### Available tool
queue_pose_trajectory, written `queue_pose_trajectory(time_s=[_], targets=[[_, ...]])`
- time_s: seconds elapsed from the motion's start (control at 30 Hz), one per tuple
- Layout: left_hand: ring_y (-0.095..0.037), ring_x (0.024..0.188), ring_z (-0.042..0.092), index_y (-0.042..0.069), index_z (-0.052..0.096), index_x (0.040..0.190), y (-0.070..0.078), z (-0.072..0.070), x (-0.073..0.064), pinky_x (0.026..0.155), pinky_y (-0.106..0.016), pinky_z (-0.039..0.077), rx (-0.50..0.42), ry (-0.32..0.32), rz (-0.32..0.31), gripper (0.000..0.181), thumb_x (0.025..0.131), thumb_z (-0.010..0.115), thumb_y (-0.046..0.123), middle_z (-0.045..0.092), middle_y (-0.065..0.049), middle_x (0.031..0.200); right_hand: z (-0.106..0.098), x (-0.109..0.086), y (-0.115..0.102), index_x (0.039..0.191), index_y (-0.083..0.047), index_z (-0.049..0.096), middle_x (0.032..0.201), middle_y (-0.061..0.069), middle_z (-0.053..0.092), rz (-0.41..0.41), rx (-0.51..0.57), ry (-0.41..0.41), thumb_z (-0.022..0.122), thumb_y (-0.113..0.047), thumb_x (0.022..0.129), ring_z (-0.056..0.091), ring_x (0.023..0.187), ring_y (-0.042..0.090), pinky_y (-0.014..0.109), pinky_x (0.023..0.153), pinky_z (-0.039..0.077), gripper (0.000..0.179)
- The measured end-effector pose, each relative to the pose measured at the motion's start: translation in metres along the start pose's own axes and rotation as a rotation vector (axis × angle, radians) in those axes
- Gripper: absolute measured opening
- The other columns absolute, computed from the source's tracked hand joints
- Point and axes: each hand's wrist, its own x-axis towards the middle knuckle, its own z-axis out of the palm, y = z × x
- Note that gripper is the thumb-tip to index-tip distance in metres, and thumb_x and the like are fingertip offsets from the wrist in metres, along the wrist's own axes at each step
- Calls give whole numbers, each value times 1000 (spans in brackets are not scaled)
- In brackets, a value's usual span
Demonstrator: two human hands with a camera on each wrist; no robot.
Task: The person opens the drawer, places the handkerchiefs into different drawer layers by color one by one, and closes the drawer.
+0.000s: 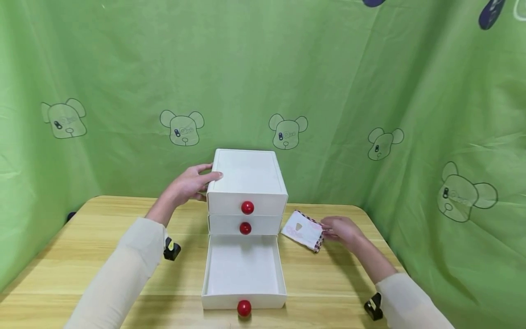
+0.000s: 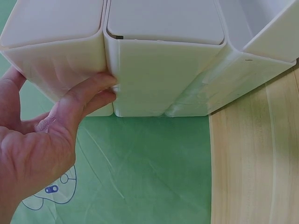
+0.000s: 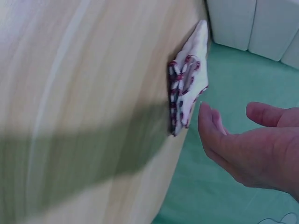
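A white three-tier drawer unit [image 1: 250, 171] with red round knobs stands on the table; its bottom drawer [image 1: 242, 269] is pulled out and shows a bare white floor. My left hand [image 1: 191, 185] holds the unit's upper left edge, thumb over the top and fingers against the side. In the left wrist view those fingers [image 2: 93, 86] bear on the side wall by a seam between tiers. Right of the unit lies a folded white cloth [image 1: 302, 230] with a checkered edge. My right hand [image 1: 343, 230] is beside the cloth's right edge, fingers loosely bent, holding nothing.
The wooden table [image 1: 328, 278] carries the unit and the cloth. A green curtain [image 1: 238, 82] with bear-head drawings hangs behind and along both sides. The pulled-out drawer's red knob [image 1: 244, 308] juts toward the front.
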Motion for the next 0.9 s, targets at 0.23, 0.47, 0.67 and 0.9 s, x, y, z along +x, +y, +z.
queue_pose_trajectory(time_s=[0.23,0.47,0.67,0.9], targets=[[-32,100,63,16,15,153,-1,0,0,79,-41,58,-9,10,5,84,89,64,40,58,-18,123,-4,13,16,137,19,29,130,31,43,32,30,98,49,-11,96,51,112,37,48,105,40,55],[-32,103,62,17,17,153,-1,0,0,79,-41,58,-7,18,4,84,88,65,41,59,-17,122,-4,19,30,132,19,36,122,29,51,59,62,144,56,-11,93,54,107,37,46,102,44,54],[-32,101,63,17,16,153,-2,-1,1,79,-41,58,-6,13,4,85,89,65,41,59,-17,122,-3,22,40,123,20,47,110,21,58,73,-47,206,62,-15,90,57,94,26,41,93,50,50],[-33,102,62,18,16,153,-3,-1,3,79,-41,57,-15,14,-1,84,88,65,40,58,-19,124,1,30,46,109,10,59,83,8,55,126,-190,240,68,-19,85,51,74,19,32,70,48,39]])
